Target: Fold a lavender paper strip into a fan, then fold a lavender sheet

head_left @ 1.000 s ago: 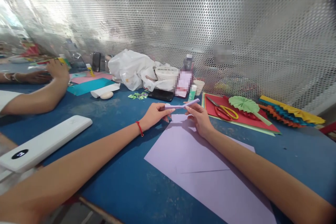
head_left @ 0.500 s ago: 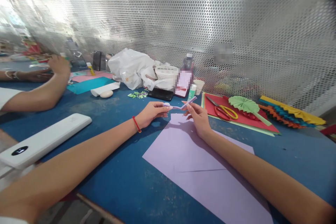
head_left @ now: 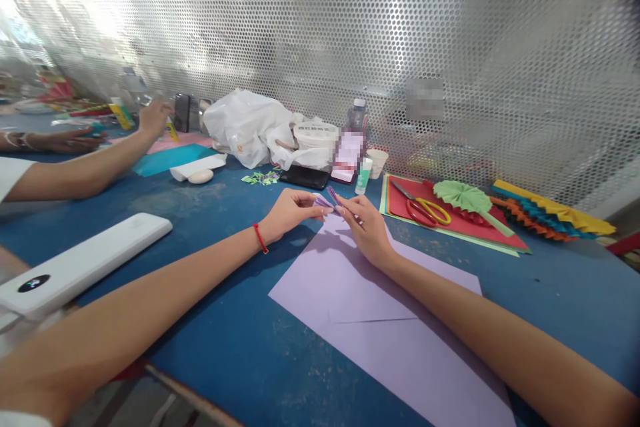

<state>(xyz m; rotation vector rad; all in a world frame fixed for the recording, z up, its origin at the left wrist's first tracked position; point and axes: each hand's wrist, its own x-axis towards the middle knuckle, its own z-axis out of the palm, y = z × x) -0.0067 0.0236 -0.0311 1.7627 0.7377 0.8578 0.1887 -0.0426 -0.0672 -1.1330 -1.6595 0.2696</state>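
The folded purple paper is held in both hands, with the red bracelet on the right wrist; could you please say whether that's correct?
Not quite: the red bracelet is on the left wrist, as the head view shows; the folded purple paper is held in the left hand and right hand.

The left hand [head_left: 287, 215] and right hand [head_left: 370, 232] are partly hiding the small folded purple paper strip [head_left: 323, 200]. The right forearm [head_left: 480, 313] is covering part of the large flat lavender paper sheet [head_left: 350, 290], whose near corner the bottom edge is cutting off. Pixelation is blurring the rectangular pink-screened phone [head_left: 350, 155]. Print on the white-and-green cylindrical glue stick [head_left: 363, 176] is appearing illegibly small.
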